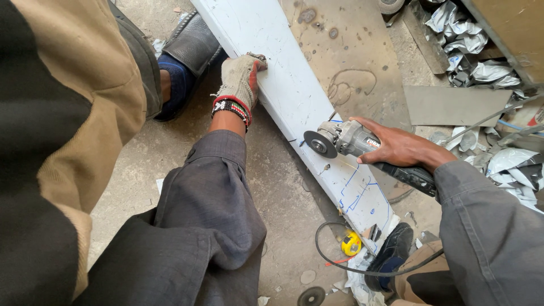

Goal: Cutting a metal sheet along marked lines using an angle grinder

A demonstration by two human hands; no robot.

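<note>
A long white metal beam (283, 85) with blue pen marks lies slantwise on the concrete floor. My left hand (241, 79), in a worn grey glove with a beaded wristband, presses on the beam's left edge. My right hand (399, 148) is bare and grips a grey angle grinder (345, 140). Its dark cutting disc (320, 143) sits upright against the beam's face near the middle. A black power cord (340, 266) trails from the grinder across the floor.
My left shoe (190, 45) rests beside the beam at the top, my right shoe (394, 249) at its lower end. A yellow tape measure (351, 243) and a spare disc (311, 296) lie nearby. Metal sheet scraps (453, 105) and crumpled offcuts (481, 62) crowd the right.
</note>
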